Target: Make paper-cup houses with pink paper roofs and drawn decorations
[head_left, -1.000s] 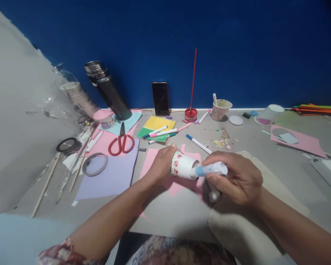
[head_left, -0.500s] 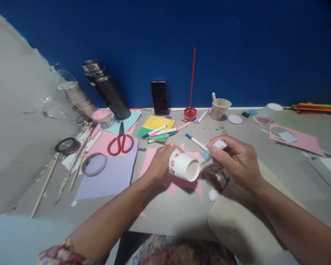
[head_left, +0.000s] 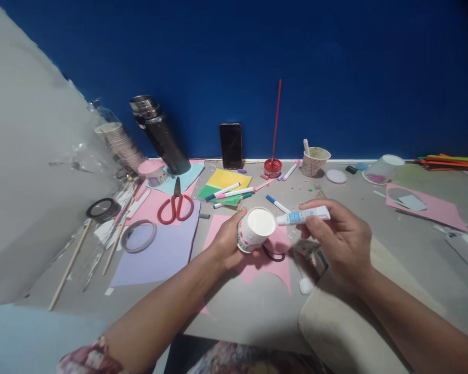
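Observation:
My left hand (head_left: 224, 241) is closed around a small white paper cup (head_left: 256, 228) with red flower print, its white bottom turned up toward me. My right hand (head_left: 341, 241) grips a white and blue glue tube (head_left: 303, 215), lying sideways with its nozzle pointing at the cup's bottom edge. Both hands hover over a cut pink paper sheet (head_left: 275, 262) on the grey table. A thin black loop (head_left: 273, 255) lies on the pink paper under the cup. A small white cap (head_left: 306, 285) rests on the table below my right hand.
Red scissors (head_left: 174, 206), tape rolls (head_left: 136, 236), a lilac sheet (head_left: 159, 252), coloured markers (head_left: 234, 192), a black flask (head_left: 159, 135), a phone (head_left: 231, 145), stacked cups (head_left: 119, 141) and a red stick in a paint pot (head_left: 272, 167) crowd the back. A beige cloth (head_left: 347, 322) lies at the right.
My left hand turned the cup so its bottom faces up. My right hand lifted the glue tube from the cup's side and now holds it level beside the bottom. The black loop came into view.

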The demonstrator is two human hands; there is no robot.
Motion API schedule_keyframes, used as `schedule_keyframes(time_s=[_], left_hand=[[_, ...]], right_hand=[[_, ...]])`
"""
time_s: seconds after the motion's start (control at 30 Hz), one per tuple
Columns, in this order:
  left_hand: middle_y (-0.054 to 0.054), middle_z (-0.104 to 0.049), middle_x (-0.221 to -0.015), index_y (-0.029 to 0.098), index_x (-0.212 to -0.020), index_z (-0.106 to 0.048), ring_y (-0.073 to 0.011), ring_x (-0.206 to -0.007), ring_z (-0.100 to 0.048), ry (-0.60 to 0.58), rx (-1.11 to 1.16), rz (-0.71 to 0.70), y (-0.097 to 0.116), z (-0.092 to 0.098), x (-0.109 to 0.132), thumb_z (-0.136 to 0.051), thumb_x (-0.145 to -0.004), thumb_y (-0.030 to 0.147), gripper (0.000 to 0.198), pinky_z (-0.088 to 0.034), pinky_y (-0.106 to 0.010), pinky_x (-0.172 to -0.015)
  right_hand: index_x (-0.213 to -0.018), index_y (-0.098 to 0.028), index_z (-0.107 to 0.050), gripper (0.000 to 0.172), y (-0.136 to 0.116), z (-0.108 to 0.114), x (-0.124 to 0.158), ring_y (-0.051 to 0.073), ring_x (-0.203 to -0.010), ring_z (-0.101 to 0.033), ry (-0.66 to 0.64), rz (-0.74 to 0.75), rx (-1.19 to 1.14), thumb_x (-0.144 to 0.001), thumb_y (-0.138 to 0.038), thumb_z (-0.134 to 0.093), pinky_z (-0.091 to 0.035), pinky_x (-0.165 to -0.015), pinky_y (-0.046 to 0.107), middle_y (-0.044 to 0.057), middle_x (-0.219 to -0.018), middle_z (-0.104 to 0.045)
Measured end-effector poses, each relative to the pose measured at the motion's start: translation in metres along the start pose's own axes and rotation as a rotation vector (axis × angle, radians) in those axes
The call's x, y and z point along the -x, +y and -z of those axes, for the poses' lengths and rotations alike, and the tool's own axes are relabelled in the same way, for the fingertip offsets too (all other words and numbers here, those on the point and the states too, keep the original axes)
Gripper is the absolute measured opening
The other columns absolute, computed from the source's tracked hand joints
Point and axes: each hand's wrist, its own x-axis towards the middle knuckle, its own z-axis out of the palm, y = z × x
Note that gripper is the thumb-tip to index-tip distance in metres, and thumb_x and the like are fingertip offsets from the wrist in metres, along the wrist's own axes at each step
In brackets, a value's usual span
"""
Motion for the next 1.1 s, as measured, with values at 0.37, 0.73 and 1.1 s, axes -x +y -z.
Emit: schedule_keyframes(time_s=[0.37, 0.73, 1.1], left_hand=[[-0.005, -0.065, -0.063, 0.013, -0.095, -0.065, -0.0185, -0.045, -0.061, 0.062, 0.018, -0.108, -0.003, -0.003, -0.001, -0.044, -0.106, 0.038, 0.034, -0.045, -0.025, -0.034], [-0.002, -0.061, -0.063, 0.019, -0.079, -0.063, -0.0176, -0.056, -0.058, 0.282, -0.594, -0.613, -0.011, 0.008, -0.003, -0.049, -0.099, 0.06, 0.048, -0.047, -0.029, -0.054], [-0.009, -0.07, -0.079, 0.017, -0.104, -0.066, -0.0222, -0.064, -0.066, 0.124, -0.047, -0.3, 0.019, 0.009, -0.006, -0.043, -0.103, 0.056, 0.046, -0.046, -0.028, -0.049]], right_hand=[[-0.11, -0.025, -0.07, 0.015, -0.003, 0.002, 0.007, 0.017, -0.073, -0.075, -0.141, 0.351, 0.226, -0.096, -0.021, -0.068, -0.057, -0.066, 0.028, 0.002, -0.092, -0.079], [-0.115, -0.022, -0.067, 0.017, -0.005, -0.003, 0.006, 0.021, -0.076, -0.073, -0.32, 0.742, 0.483, -0.102, -0.027, -0.058, -0.053, -0.07, 0.033, 0.006, -0.086, -0.08], [-0.101, -0.019, -0.072, 0.027, 0.02, 0.022, -0.041, 0.02, -0.068, -0.073, 0.031, -0.239, 0.14, -0.084, -0.04, -0.078, -0.054, -0.057, 0.029, 0.006, -0.082, -0.08]])
